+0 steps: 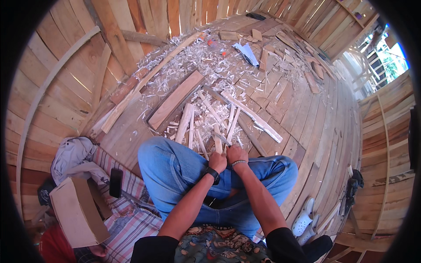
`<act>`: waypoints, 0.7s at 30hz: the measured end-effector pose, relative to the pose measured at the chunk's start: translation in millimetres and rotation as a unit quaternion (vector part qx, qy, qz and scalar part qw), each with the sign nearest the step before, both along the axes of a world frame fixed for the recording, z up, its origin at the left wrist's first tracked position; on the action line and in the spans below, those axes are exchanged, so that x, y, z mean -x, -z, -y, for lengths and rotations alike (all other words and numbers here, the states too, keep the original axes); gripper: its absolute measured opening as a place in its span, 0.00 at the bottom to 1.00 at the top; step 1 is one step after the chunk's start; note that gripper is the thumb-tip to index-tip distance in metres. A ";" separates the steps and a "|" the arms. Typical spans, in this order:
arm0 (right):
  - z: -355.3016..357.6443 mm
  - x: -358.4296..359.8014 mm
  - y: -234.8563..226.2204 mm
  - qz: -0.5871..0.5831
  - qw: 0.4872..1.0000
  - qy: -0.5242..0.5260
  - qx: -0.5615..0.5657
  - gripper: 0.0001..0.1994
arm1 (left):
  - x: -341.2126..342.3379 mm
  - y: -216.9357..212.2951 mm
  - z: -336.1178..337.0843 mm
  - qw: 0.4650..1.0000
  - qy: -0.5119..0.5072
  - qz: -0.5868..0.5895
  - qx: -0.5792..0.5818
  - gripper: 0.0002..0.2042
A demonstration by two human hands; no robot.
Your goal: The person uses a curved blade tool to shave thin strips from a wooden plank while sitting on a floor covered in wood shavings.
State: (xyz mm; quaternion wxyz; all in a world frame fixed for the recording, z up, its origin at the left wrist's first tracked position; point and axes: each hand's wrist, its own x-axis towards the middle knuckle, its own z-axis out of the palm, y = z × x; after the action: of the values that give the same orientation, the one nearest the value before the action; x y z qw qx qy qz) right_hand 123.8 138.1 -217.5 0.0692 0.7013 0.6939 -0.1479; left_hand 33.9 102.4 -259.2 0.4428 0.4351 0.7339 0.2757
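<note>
My left hand (pixel 217 162), with a dark watch on its wrist, is closed around the near end of a narrow wooden strip (pixel 217 136). The strip points away from me over the wood shavings. Close by on the right, my right hand (pixel 237 154) is closed on a knife, its handle hidden in the fist. The knife's blade (pixel 222 139) slants up and left towards the strip; whether the edge touches it, I cannot tell. Split wood pieces (pixel 184 122) lie just ahead of my knees. A thick wooden plank (pixel 177 99) lies beyond them on the left.
Curled shavings (pixel 193 57) cover much of the plank floor. A long pale stick (pixel 254 116) lies ahead to the right. On the left, a striped cloth (pixel 131 219) carries a phone (pixel 115 183) and a cardboard box (pixel 79 212). Light clogs (pixel 302 219) stand at my right.
</note>
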 end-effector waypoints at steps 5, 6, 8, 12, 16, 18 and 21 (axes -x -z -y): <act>7.4 -8.0 -8.1 -0.013 1.000 -0.016 0.008 0.21 | 1.5 -2.9 1.1 1.000 -0.007 -0.002 -0.006 0.18; 11.1 -10.4 -7.3 -0.017 1.000 -0.006 0.008 0.21 | 0.6 -4.5 2.0 1.000 -0.011 0.002 -0.003 0.18; 8.4 -8.7 -4.3 -0.020 1.000 -0.006 0.004 0.21 | 3.4 -4.8 0.8 1.000 -0.005 0.018 0.008 0.19; 5.9 -3.3 -5.5 -0.018 1.000 0.015 0.005 0.20 | 2.7 1.2 1.5 1.000 -0.016 0.012 0.003 0.19; 0.1 -7.5 6.0 -0.016 1.000 -0.001 0.001 0.20 | -0.4 3.0 2.0 1.000 0.005 0.001 -0.011 0.19; -2.8 -6.3 13.1 -0.016 1.000 0.022 -0.001 0.20 | 1.3 5.7 2.0 1.000 0.011 0.012 -0.024 0.19; -3.6 -9.7 13.9 -0.019 1.000 0.019 -0.012 0.20 | 1.4 -0.7 3.2 0.994 0.072 -0.048 -0.063 0.19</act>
State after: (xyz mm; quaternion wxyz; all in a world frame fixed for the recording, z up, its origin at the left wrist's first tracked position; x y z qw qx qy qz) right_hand 133.5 141.7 -231.3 0.0443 0.7122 0.6834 -0.1543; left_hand 32.6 99.3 -258.5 0.3978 0.5266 0.7021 0.2675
